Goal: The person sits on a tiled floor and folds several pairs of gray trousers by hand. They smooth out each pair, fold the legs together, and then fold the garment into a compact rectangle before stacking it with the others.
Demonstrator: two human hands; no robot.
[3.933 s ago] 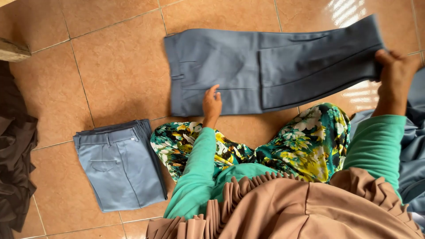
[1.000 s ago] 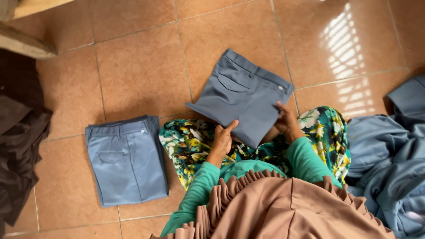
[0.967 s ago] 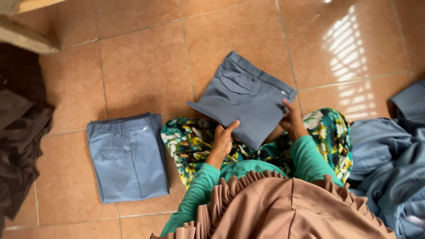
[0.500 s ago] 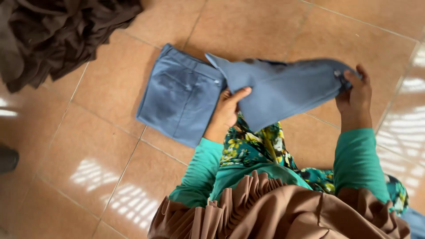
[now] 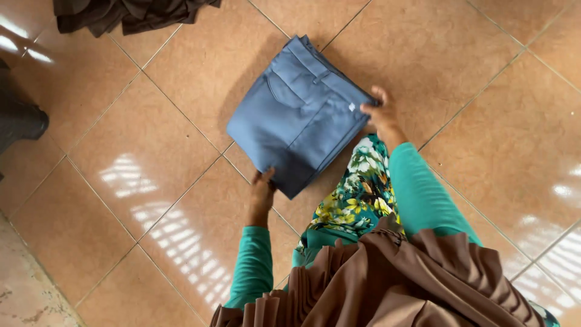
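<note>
Blue-grey folded trousers lie in a neat stack on the tiled floor, just ahead of the person's knees. At the stack's near corner, the left hand touches the edge with its fingers partly tucked under the cloth, so their spread cannot be told. Opposite it, the right hand grips the far right edge, fingers curled over the fabric. Both arms wear green sleeves, above a flowered skirt. Dark brown cloth lies heaped at the top edge, well apart from the trousers.
</note>
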